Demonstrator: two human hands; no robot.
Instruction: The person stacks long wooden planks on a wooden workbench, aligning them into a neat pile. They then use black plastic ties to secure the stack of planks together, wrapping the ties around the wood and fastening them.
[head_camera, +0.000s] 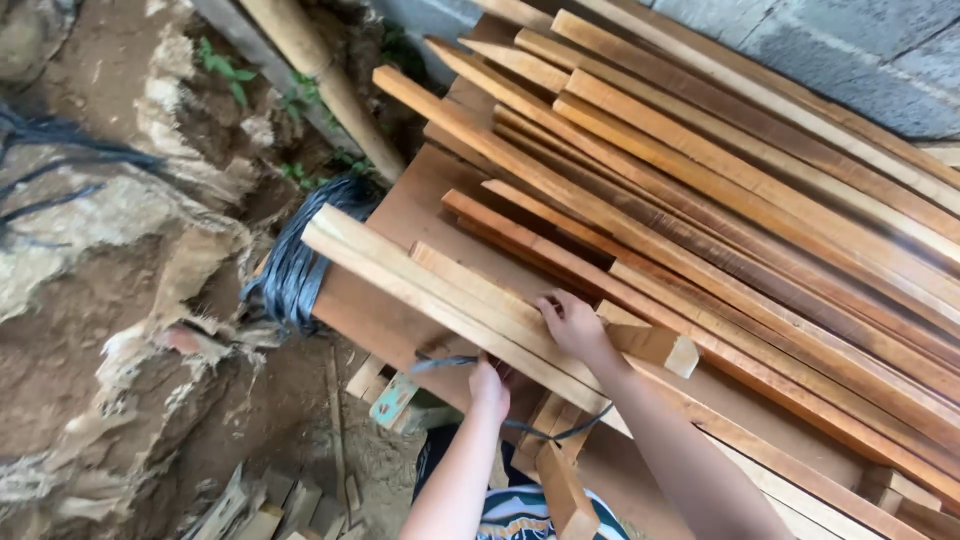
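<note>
Wooden slat under right hand; left hand grips dark strap

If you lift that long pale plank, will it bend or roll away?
The pale plank looks stiff and probably stays straight. Its flat faces make rolling unlikely. It is long, so the far end may tip down if the right hand lifts one end.

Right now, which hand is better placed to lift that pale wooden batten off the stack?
Probably the right hand: it already rests on top of the pale batten. The left hand sits lower, at the batten's near edge by a dark strap.
</note>
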